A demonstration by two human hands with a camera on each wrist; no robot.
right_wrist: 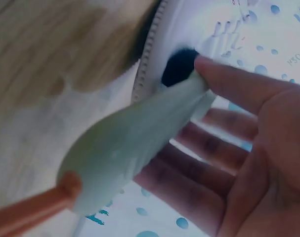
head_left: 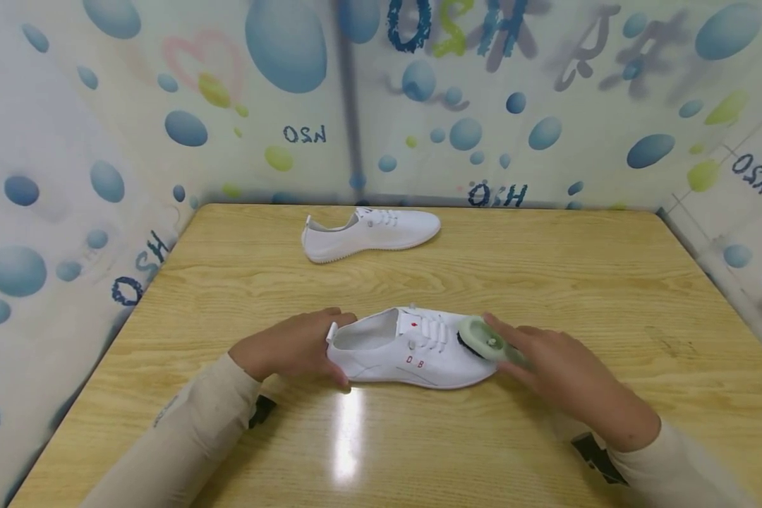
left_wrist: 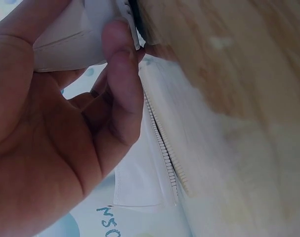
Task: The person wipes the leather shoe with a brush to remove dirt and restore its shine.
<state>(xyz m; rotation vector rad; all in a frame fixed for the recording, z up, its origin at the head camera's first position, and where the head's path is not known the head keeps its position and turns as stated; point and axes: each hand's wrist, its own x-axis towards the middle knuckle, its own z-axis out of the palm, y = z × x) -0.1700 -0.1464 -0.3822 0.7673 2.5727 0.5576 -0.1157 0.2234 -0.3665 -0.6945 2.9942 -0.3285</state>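
A white lace-up shoe [head_left: 381, 356] with small red marks lies on the wooden table, toe to the right. At its heel my left hand [head_left: 301, 346] holds it, thumb on the near side and fingers behind; the left wrist view shows the curled fingers [left_wrist: 122, 74] at the heel's lower edge. My right hand [head_left: 555, 374] grips a pale green brush [head_left: 480, 337], its black bristles on the toe of the shoe. In the right wrist view, the brush handle [right_wrist: 125, 143] has a brown cord [right_wrist: 36, 205] at its end, and the dark bristles meet the white upper.
A second white shoe [head_left: 375, 233] lies near the back edge of the wooden table [head_left: 559, 275], toe also to the right. Behind and beside the table hang pale curtains [head_left: 381, 113] with blue and green spots. A bright reflection shows on the tabletop in front of the shoe.
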